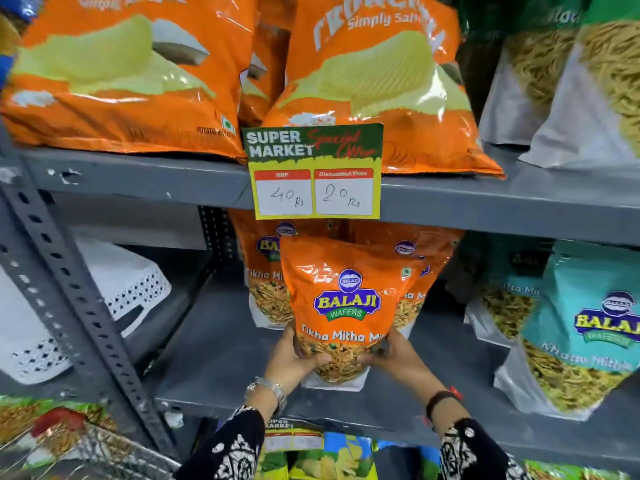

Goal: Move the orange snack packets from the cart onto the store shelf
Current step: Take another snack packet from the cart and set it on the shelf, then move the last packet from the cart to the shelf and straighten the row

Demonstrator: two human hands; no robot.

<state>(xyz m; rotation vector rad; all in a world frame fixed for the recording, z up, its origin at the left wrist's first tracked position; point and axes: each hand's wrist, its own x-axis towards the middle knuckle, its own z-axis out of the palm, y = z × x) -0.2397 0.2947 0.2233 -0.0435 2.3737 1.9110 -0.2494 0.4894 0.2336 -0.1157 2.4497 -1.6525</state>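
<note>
An orange Balaji snack packet (346, 299) stands upright at the front of the grey middle shelf (221, 344). My left hand (294, 358) grips its lower left side and my right hand (394, 355) grips its lower right side. Two more orange packets of the same kind (265, 271) (420, 268) stand behind it, partly hidden. The wire cart (104, 452) shows at the bottom left with snack packets in it.
Large orange chip bags (131, 74) fill the upper shelf, behind a yellow price tag (315, 174). Teal Balaji packets (581, 327) stand to the right on the middle shelf. A slotted grey upright (69, 282) runs down the left. A white perforated object (114, 292) lies at the left.
</note>
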